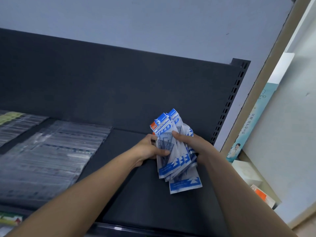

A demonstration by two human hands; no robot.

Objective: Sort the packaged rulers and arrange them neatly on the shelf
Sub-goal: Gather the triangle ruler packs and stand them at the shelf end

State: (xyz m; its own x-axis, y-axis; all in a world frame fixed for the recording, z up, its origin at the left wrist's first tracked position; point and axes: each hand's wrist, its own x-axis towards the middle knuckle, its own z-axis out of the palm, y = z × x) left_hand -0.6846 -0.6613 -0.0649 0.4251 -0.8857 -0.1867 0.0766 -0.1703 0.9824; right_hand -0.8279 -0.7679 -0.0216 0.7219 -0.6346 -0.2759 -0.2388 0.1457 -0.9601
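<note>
Fingers (177, 135) curled on both sides round a fanned bundle of packaged rulers (179, 168), blue-and-white sleeves, "GEOMETRIC" on the front one. Left hand (148, 148) gripping from the left, thumb across the front; right hand (193, 144) clamped on from the right. Bundle over the right end of the dark shelf (136, 202), touching it or not, can't tell. Further left on the same board: big flat stack of clear-sleeved rulers (51, 156), then another pile (15, 124) with yellowish labels, bit blurry. Off right, a light shelving unit (253, 69) with an orange-and-white box (261, 197), a white box (246, 171) and a teal printed card (251, 124). Behind everything, dark back panel (119, 79), slotted upright (232, 100), pale wall (153, 23).
</note>
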